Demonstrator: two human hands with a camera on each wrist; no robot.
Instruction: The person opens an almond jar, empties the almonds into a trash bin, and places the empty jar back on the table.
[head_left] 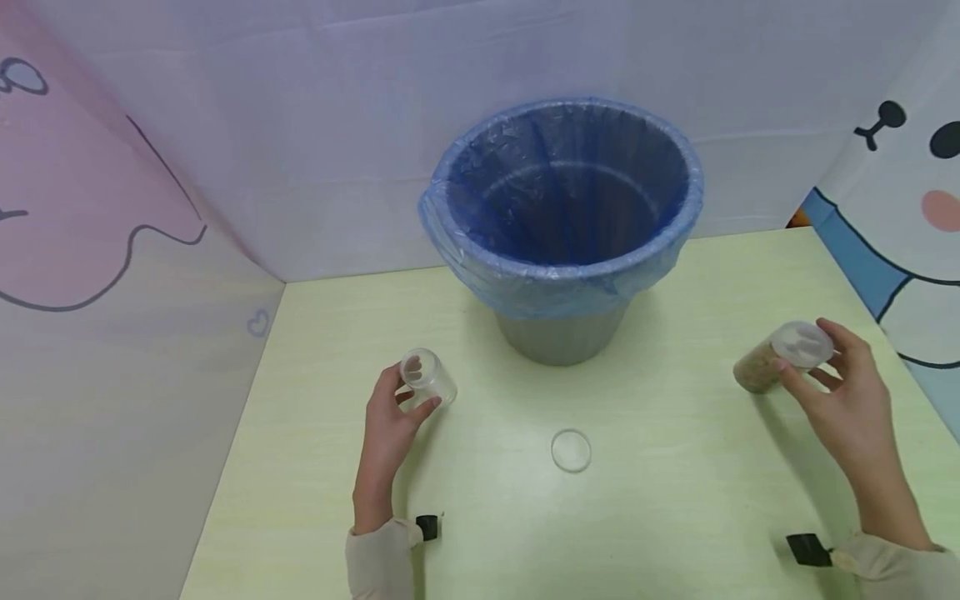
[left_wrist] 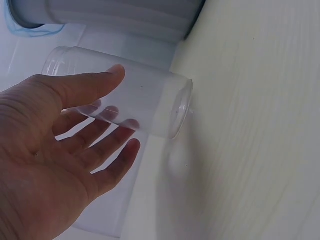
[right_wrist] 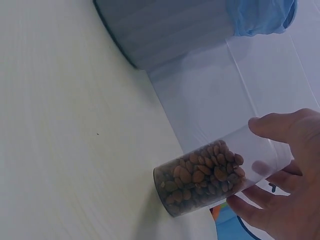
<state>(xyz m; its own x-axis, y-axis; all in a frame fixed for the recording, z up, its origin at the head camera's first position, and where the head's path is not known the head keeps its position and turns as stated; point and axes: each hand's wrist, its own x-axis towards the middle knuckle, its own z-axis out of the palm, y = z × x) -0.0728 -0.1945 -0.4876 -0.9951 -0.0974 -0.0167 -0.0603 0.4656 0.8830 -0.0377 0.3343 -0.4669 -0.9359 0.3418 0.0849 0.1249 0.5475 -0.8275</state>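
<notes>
Hands are out on either side of the pale green table [head_left: 675, 517], each with a clear jar. The left hand [head_left: 390, 429] has its thumb and fingers curled round an empty clear jar [head_left: 429, 379], which is tipped so that its open mouth faces up toward the person while its base rests on the table; the left wrist view shows the thumb [left_wrist: 85, 85] laid across the jar's side and the other fingers spread behind the plastic, seen through it. The right hand [head_left: 851, 408], well apart near the table's right edge, holds a second jar [head_left: 780, 358] partly filled with brown nuts [right_wrist: 202, 177]. That jar leans too, base on the table and mouth raised toward the hand, with the nuts settled in the lower end. The fingertips [right_wrist: 270, 125] are pressed on its upper, empty part, the fingers curved loosely round it. Between the two hands, nearer the person, a round clear lid [head_left: 572, 450] lies flat on the table, touched by neither hand. Behind it, at the back of the table, stands a grey bin [head_left: 562, 333] lined with a blue plastic bag [head_left: 525, 283] folded over the rim. White and cartoon-printed sheets wall the table on three sides.
</notes>
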